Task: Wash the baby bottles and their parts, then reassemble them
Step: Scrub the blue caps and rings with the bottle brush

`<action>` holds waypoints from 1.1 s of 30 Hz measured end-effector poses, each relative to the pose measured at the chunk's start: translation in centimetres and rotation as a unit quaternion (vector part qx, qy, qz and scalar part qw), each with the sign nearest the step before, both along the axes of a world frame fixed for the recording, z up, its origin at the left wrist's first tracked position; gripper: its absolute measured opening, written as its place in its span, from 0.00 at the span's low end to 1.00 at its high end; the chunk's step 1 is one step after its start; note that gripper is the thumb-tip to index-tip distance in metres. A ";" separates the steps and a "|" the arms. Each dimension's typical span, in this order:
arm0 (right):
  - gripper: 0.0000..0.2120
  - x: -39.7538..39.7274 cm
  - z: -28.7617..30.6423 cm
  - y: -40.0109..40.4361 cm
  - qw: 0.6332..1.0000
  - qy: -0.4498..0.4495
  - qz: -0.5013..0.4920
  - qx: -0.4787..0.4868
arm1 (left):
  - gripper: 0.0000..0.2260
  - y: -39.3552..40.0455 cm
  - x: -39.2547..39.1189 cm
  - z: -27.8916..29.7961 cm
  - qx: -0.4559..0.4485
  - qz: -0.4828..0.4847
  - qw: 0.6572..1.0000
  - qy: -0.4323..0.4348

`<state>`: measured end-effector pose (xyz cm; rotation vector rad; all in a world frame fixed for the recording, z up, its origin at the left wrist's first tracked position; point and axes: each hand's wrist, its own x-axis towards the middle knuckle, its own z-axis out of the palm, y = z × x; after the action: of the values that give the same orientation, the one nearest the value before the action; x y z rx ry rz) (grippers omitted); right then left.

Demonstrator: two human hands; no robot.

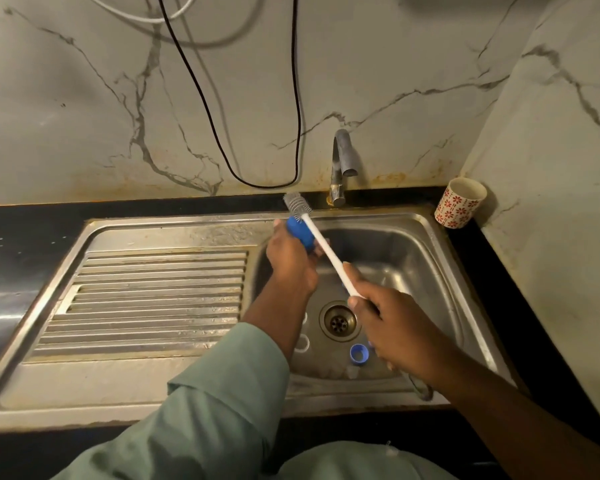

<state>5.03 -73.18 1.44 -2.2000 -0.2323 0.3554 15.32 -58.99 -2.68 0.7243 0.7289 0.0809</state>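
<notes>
Right hand (387,323) gripping brush (323,242), beside left-held blue cap (300,232).

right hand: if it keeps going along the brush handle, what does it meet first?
Likely the blue bottle part gripped by the left hand: the right hand points the brush up-left beside it. Beyond lies the sink rim; depth unclear.
</notes>
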 end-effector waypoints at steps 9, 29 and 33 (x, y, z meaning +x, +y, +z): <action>0.21 -1.3 -0.3 -0.6 1.000 0.010 0.001 0.015 | 0.25 0.6 0.6 0.4 -0.035 0.054 0.998 -0.019; 0.20 -0.2 -0.1 0.1 0.993 0.089 -0.007 0.075 | 0.23 4.2 0.3 -0.6 -0.214 0.002 0.976 -0.038; 0.21 -1.5 -0.5 0.8 0.993 0.084 0.015 0.076 | 0.24 5.6 0.6 -0.6 -0.252 0.000 0.966 -0.055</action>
<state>3.52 -72.34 0.93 -2.0071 -0.1929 0.5212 15.92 -53.43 -3.25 0.2305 0.6078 -0.0644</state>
